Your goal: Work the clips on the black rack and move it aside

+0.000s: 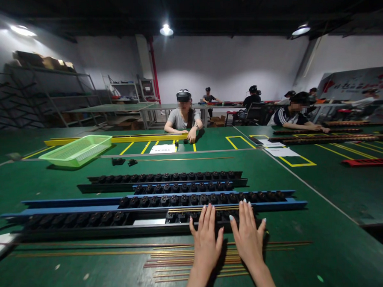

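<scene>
My left hand and right hand lay palm down over the black clip rack, fingers open and gripping nothing. Loose brass rods lay on the counter under my palms; they looked light, thin and springy, best pinched near mid-length.

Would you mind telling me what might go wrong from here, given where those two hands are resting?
The left hand and right hand rest with their fingertips on a black slotted holder, so they might nudge the thin brass rods lying across it out of line. The loose rods beneath the hands could also roll apart if brushed.
</scene>
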Available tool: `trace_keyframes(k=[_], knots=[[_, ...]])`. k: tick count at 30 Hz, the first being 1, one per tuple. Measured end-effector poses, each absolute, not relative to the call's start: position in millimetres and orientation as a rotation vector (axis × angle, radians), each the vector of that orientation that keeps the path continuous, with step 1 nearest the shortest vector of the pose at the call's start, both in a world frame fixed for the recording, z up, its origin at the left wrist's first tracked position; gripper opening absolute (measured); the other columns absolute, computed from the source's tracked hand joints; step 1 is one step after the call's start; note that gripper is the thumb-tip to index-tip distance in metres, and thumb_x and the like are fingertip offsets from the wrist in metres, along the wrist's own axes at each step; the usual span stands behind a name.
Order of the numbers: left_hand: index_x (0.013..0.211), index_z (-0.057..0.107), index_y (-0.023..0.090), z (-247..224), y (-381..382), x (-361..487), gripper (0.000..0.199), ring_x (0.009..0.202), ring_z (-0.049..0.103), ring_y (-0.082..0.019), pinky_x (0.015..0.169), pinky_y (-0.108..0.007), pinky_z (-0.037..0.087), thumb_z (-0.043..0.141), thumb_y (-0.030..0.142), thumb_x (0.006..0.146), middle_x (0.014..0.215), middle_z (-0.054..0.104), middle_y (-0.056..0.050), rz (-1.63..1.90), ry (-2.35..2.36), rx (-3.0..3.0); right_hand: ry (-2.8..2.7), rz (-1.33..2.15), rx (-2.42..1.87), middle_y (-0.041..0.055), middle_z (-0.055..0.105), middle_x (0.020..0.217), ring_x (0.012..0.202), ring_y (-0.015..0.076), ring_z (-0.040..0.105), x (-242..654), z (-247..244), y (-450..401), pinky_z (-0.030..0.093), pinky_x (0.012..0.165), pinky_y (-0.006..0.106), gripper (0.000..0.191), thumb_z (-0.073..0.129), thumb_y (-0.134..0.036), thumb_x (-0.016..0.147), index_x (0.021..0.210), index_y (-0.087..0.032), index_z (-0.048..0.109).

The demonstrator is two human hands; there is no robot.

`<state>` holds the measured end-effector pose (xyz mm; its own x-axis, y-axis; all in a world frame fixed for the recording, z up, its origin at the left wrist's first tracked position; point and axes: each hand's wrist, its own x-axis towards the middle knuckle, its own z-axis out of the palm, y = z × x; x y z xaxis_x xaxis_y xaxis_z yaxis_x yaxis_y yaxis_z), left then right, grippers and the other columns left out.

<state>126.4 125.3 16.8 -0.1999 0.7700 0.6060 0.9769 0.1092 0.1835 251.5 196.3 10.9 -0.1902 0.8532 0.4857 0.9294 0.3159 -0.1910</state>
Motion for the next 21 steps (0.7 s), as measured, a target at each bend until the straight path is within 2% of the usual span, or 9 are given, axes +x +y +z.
trace_keyframes(k=[4, 7, 15, 21], knots=[[0.147, 0.019, 0.025, 14.3, 126.0, 126.3, 0.06, 0.135, 0.035, -0.019, 0.114, -0.048, 0.012, 0.04, 0.026, 0.091, 0.146, 0.044, -0.006, -0.801, -2.034, -1.704, -2.132, -0.195, -1.522, 0.0091, 0.023, 0.154, 0.143, 0.0207, 0.017, 248.1, 19.2, 190.3, 0.005, 0.112, 0.058, 0.062, 0.009, -0.048, 0.096, 0.149, -0.017, 0.015], [0.147, 0.02, 0.026, 11.8, 126.8, 126.1, 0.061, 0.134, 0.036, -0.02, 0.113, -0.048, 0.015, 0.042, 0.027, 0.09, 0.145, 0.045, -0.006, -0.788, -2.031, -1.696, -2.246, -0.183, -1.434, 0.0077, 0.024, 0.154, 0.143, 0.0191, 0.017, 244.0, 22.4, 185.3, 0.004, 0.112, 0.057, 0.06, 0.013, -0.047, 0.096, 0.149, -0.019, 0.015], [0.147, 0.021, 0.025, 13.0, 126.9, 126.2, 0.062, 0.134, 0.037, -0.021, 0.113, -0.048, 0.016, 0.042, 0.026, 0.089, 0.144, 0.045, -0.007, -0.786, -2.034, -1.702, -2.281, -0.136, -1.431, 0.0088, 0.026, 0.153, 0.143, 0.0202, 0.019, 240.4, 21.3, 183.1, 0.004, 0.112, 0.058, 0.06, 0.014, -0.048, 0.096, 0.149, -0.019, 0.014], [0.147, 0.02, 0.026, 13.3, 126.7, 126.5, 0.062, 0.135, 0.036, -0.02, 0.114, -0.048, 0.012, 0.041, 0.024, 0.089, 0.145, 0.044, -0.007, -0.795, -2.034, -1.693, -2.234, -0.086, -1.417, 0.0074, 0.021, 0.154, 0.143, 0.0188, 0.017, 234.9, 22.7, 177.6, 0.005, 0.113, 0.056, 0.061, 0.012, -0.047, 0.096, 0.149, -0.018, 0.008]])
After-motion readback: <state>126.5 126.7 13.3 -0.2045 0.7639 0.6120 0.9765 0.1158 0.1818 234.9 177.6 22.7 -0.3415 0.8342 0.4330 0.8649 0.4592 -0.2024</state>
